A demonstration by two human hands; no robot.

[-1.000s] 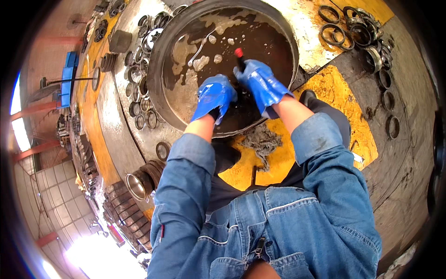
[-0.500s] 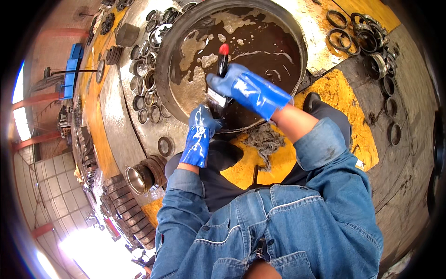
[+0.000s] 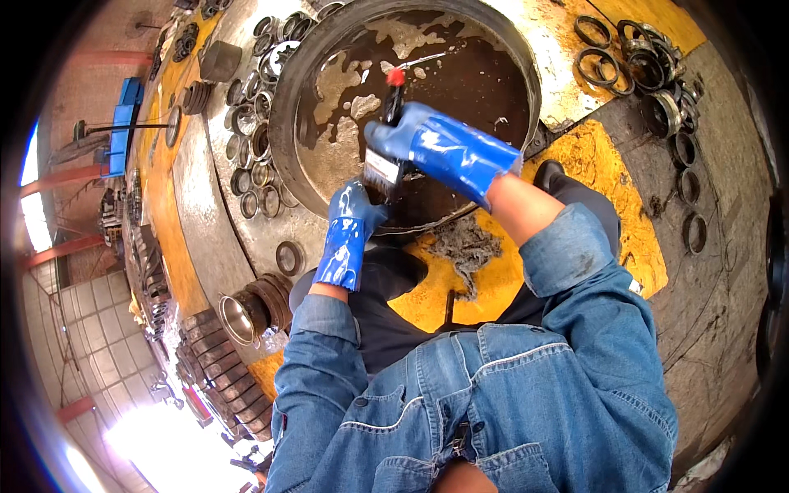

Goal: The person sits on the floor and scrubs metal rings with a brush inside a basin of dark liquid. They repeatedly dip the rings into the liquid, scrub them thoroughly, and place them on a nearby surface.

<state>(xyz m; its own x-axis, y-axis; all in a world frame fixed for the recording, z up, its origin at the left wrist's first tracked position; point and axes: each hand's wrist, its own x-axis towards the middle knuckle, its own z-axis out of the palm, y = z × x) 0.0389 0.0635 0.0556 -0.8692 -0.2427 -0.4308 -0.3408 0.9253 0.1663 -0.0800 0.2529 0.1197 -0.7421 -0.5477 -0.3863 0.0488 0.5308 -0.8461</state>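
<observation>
My right hand (image 3: 399, 135), in a blue rubber glove, is closed round a paint brush (image 3: 382, 170) with a black handle tipped in red. Its bristles point down toward my left hand (image 3: 353, 204), also in a blue glove. The left fingers are curled at the near rim of a large round basin (image 3: 283, 123). A dark part shows beside them under the bristles, mostly hidden, so its kind is unclear. Dark liquid (image 3: 460, 107) with patches of pale foam fills the basin below the brush.
Metal rings (image 3: 261, 144) crowd the left of the basin, with more rings (image 3: 649, 70) at the far right. A single ring (image 3: 290, 258) and a stack of larger rings (image 3: 246, 318) lie near left. A grey rag (image 3: 468, 251) rests on the yellow floor plate (image 3: 625, 189).
The brush has tilted slightly, and its bristles show more plainly above my left hand. Both hands have shifted a little up and left in the picture. A fresh pale streak shows on the liquid.
</observation>
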